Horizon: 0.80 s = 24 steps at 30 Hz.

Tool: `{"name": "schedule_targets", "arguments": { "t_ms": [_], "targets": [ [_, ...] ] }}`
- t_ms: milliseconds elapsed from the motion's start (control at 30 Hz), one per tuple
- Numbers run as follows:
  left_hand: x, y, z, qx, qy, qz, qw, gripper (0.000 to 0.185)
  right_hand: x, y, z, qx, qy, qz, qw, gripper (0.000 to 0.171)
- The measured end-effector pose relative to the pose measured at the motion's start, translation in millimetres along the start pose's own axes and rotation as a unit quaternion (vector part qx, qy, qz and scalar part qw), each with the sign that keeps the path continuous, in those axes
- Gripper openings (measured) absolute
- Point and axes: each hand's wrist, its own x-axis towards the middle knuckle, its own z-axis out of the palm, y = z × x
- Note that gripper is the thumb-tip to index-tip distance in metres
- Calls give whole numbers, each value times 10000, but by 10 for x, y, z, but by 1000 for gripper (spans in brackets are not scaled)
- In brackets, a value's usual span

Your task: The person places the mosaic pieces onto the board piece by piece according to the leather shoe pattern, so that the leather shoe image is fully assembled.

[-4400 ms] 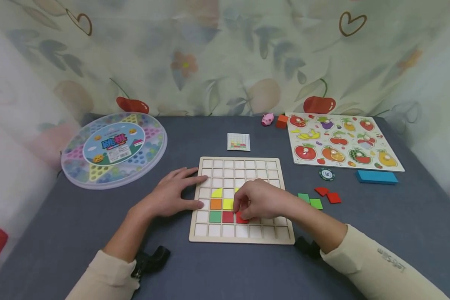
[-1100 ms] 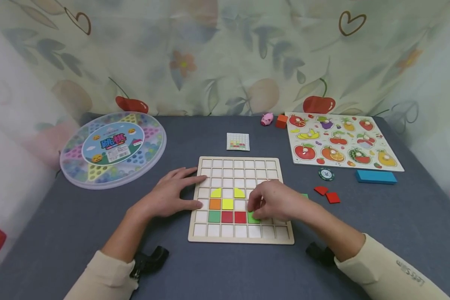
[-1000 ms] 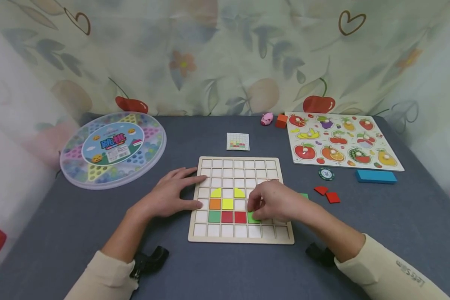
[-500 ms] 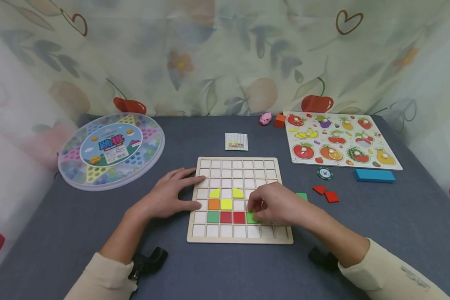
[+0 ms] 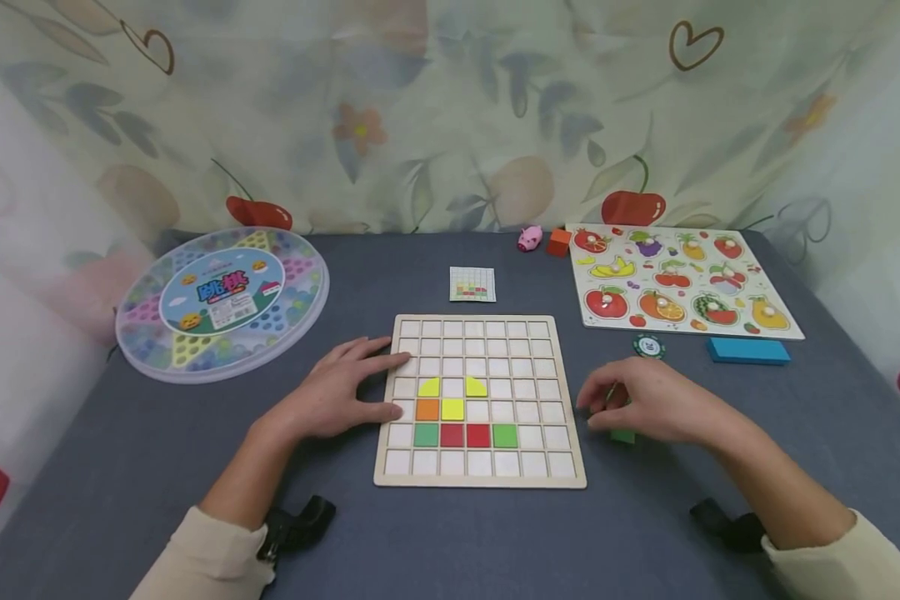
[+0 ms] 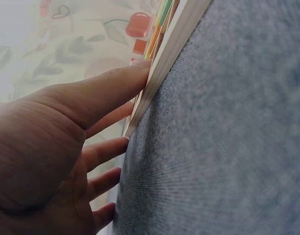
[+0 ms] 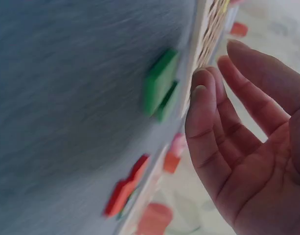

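A wooden grid board (image 5: pixel 480 482) lies on the dark tablecloth. Set in its cells are yellow quarter-round tiles (image 5: pixel 476 387), an orange tile (image 5: pixel 427 410), a yellow square (image 5: pixel 453 409), a dark green tile (image 5: pixel 426 435), two red tiles (image 5: pixel 478 436) and a light green tile (image 5: pixel 505 436). My left hand (image 5: pixel 337 390) rests at the board's left edge, thumb and fingers extended. Right of the board, my right hand (image 5: pixel 648 402) hovers over loose green tiles (image 7: pixel 159 85), fingers loosely bent and holding nothing. It hides loose red tiles (image 7: pixel 124 190) from the head view.
A small pattern card (image 5: pixel 472 284) lies behind the board. At left is a round Chinese checkers box (image 5: pixel 311 308). Toward the right are a fruit puzzle board (image 5: pixel 690 279), a blue block (image 5: pixel 748 351), a round chip (image 5: pixel 648 346), a pink pig (image 5: pixel 529 238) and an orange cube (image 5: pixel 558 242).
My right hand has let go of the light green tile, now lying in its cell, and moved right off the board to the loose green tiles. My left hand stays put.
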Motion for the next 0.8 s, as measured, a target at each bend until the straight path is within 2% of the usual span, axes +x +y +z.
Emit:
{"name": "schedule_targets", "arguments": {
  "t_ms": [233,433,667,800],
  "targets": [
    [0,-2,2,1,-12,-10,10000,76,-150,275,41,-210,73,288,9993,27],
    [-10,-2,-3,-21,-7,-21,10000,76,-161,247,79,-482,136,292,9983,23],
    [0,11,-13,5,2,-7,10000,76,-106,92,-23,241,-91,501,9984,16],
    [-4,16,-16,-5,-16,-14,10000,76,-10,-20,-50,584,-227,318,9975,13]
  ]
}}
